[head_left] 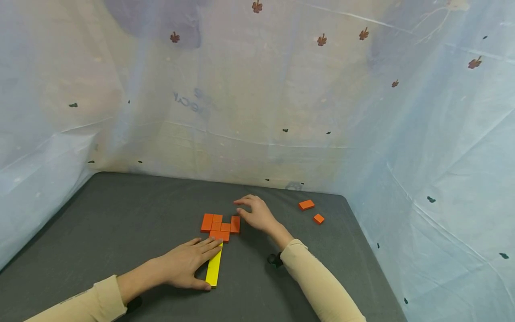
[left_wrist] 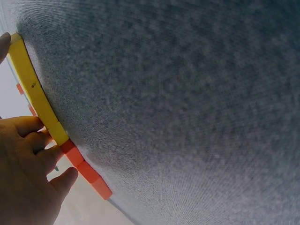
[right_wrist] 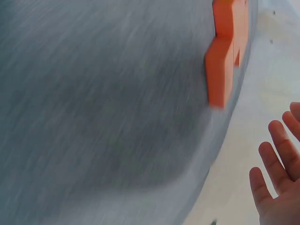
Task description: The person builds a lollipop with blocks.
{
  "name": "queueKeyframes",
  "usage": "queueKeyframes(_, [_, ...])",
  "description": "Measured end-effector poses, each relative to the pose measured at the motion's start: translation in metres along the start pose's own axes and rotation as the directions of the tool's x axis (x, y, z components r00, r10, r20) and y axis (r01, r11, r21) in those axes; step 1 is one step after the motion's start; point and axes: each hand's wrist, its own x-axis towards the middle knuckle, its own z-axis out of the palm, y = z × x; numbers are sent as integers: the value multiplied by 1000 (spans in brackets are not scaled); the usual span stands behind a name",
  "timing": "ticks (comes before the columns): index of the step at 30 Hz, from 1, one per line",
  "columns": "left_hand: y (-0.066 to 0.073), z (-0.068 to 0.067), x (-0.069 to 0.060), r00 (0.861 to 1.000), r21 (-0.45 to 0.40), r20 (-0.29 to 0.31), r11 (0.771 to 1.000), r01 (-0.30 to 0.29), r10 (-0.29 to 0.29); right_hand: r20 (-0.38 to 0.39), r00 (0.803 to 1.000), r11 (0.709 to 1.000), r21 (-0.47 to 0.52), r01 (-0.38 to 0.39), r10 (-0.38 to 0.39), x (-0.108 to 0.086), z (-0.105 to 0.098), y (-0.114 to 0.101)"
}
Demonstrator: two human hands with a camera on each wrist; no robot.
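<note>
My left hand (head_left: 187, 264) lies with its fingers extended over the far end of a long yellow bar (head_left: 214, 269), the thumb touching near its near end. In the left wrist view a seam line crosses the yellow bar (left_wrist: 35, 86) near the fingers. Beyond the bar, several flat orange blocks (head_left: 219, 236) sit together on the table, the closest meeting the bar's end. My right hand (head_left: 259, 215) hovers just right of and beyond these blocks, holding nothing, its fingers spread. The right wrist view shows this hand apart from an orange block (right_wrist: 219, 72).
Two loose orange pieces, a rectangular block (head_left: 306, 205) and a smaller square block (head_left: 318, 218), lie toward the table's far right corner. The dark grey table (head_left: 120, 214) is bordered at the back and sides by a pale hanging sheet (head_left: 241, 98) with leaf marks.
</note>
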Motion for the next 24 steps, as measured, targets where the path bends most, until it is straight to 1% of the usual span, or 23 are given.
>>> queueKeyframes(3, [0,0,1,1000,-3,10,1000,10,-9,-40,999,1000,3,-22,22,-12,-14,15])
queueKeyframes(6, [1,-1,0,1000,-1,13,1000,9,-9,-76,995,997,-2,-72,72,-25,-26,32])
queueKeyframes(10, [1,-2,-1,1000,-1,9,1000,-1,1,-118,982,989,-13,-148,146,-44,-42,56])
queueKeyframes(13, [0,-3,-1,1000,0,6,1000,-7,7,-140,973,981,-25,-190,185,-57,-52,75])
queueKeyframes(18, [0,-3,0,1000,3,14,1000,-4,4,-162,960,970,-49,-239,228,-78,-71,105])
queueKeyframes(24, [1,-2,0,1000,-3,26,1000,8,-8,-198,944,948,-128,-293,265,-102,-91,136])
